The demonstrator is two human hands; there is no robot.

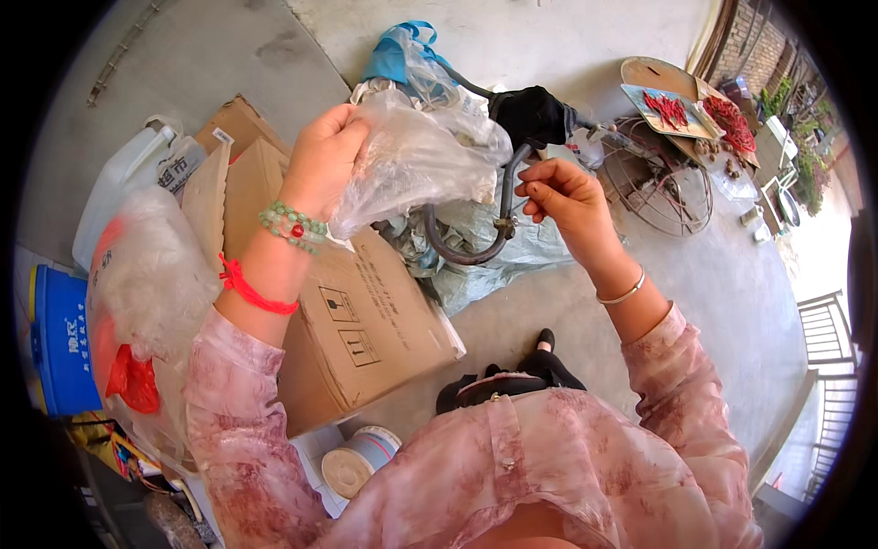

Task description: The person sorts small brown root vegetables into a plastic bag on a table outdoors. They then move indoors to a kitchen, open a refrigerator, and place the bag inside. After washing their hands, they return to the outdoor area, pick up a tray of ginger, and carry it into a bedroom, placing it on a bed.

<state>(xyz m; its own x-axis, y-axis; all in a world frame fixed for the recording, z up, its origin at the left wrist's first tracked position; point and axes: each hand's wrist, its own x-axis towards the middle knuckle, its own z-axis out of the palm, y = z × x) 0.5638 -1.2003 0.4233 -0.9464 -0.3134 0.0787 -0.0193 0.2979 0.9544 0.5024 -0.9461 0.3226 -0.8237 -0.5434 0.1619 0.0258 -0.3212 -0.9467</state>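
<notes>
My left hand (325,151) grips a crumpled translucent plastic bag (425,156) by its upper left end, and the bag hangs across to the right. My right hand (558,197) is beside a curved dark metal bar (466,254) with a clamp; its fingers are curled in a loose pinch, and I cannot make out anything in them. Just behind the bag are a black cloth-like bundle (530,114) and a blue bag (402,46). A pale green plastic sack (498,284) lies beneath the bar.
Cardboard boxes (366,320), a white jug (123,192), bagged items (151,284), a blue bucket (64,334) and a white tub (357,462) crowd the left and lower area. A wire fan guard (658,197) and trays of red chillies (668,110) stand at right, near a railing (823,334).
</notes>
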